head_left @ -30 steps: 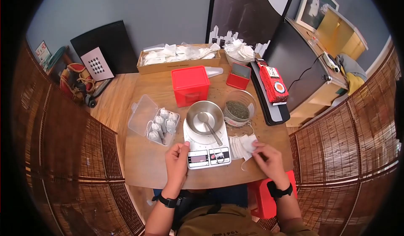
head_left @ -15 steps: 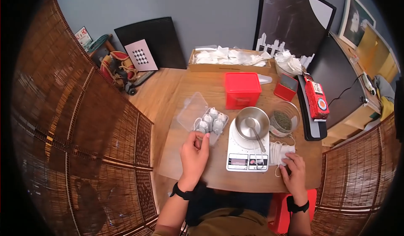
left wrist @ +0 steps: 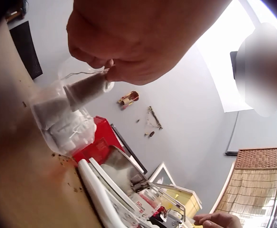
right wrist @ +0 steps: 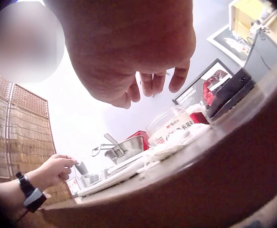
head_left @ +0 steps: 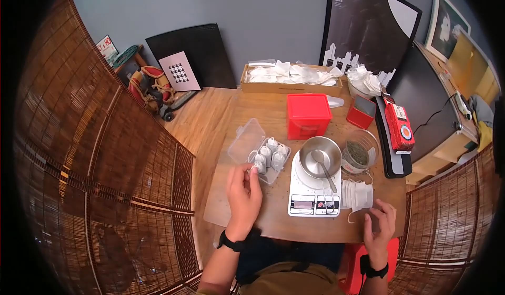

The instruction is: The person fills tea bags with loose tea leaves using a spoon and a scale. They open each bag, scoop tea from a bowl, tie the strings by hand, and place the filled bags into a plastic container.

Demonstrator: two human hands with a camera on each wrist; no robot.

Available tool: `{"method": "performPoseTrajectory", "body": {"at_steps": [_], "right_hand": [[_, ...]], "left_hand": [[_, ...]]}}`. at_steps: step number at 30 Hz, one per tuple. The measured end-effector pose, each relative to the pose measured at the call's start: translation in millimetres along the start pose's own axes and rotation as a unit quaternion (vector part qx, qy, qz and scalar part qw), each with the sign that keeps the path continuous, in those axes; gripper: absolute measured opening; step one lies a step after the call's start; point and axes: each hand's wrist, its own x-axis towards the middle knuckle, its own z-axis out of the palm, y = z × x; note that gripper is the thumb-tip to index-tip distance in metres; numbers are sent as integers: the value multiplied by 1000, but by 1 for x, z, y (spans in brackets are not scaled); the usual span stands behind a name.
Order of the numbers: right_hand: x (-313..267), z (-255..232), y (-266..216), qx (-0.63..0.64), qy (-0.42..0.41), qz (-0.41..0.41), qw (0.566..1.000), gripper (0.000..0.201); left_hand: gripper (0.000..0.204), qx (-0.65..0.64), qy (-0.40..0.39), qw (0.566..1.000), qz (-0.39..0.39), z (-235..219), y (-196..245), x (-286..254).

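Observation:
My left hand (head_left: 243,197) pinches the top of a filled tea bag (left wrist: 87,90) at the near left of the clear plastic box (head_left: 269,175), which holds several filled bags (head_left: 278,160). The lid of this box stands open. My right hand (head_left: 381,226) is raised just right of a row of flat white empty bags (head_left: 359,195), fingers apart and loosely bent, holding nothing. Between the hands, a white scale (head_left: 314,204) bears a steel bowl (head_left: 311,146) with a spoon (head_left: 319,157) in it.
Behind the scale stands a red box (head_left: 309,117). A clear tub of dried leaves (head_left: 357,154) is right of the bowl. Farther back are a carton of white bags (head_left: 292,88), a small red tin (head_left: 361,113) and a red packet (head_left: 398,127) on a black tray.
The view has swung left since the first frame. My left hand has moved from the scale's edge to the plastic box and holds a filled bag. My right hand has come off the flat bags.

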Motion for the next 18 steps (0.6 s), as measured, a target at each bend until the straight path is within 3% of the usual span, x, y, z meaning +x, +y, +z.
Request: {"method": "performPoseTrajectory", "body": {"at_steps": [2,5,7,8,12,13,14,18], "right_hand": [[2,0,-15,30,0,-7,1000,21],[8,9,-42,125,-15,-5,992,21],[11,15,-60,196,-48,4,979,21],[11,20,-65,212,-57,2,976,21],[11,37,-88,252,-92,26,963,22],[11,42,-88,278,-102,51,954,22],[10,46,-84,254,-94,3,963,23],[4,48,-82,248,-106,9,963,22]], "left_hand": [[6,-10,11,1000,19,-7,18,-7],[6,-66,-35,996,58,-12,35,-20],[8,-113,-182,969,120,-16,45,-28],[10,-116,-247,957,101,-20,56,-32],[12,-161,-328,924,110,-4,50,-58],[12,-162,-328,924,110,-2,50,-61],[13,-172,-334,920,116,0,49,-65],[13,-189,-355,908,121,7,45,-71]]}}
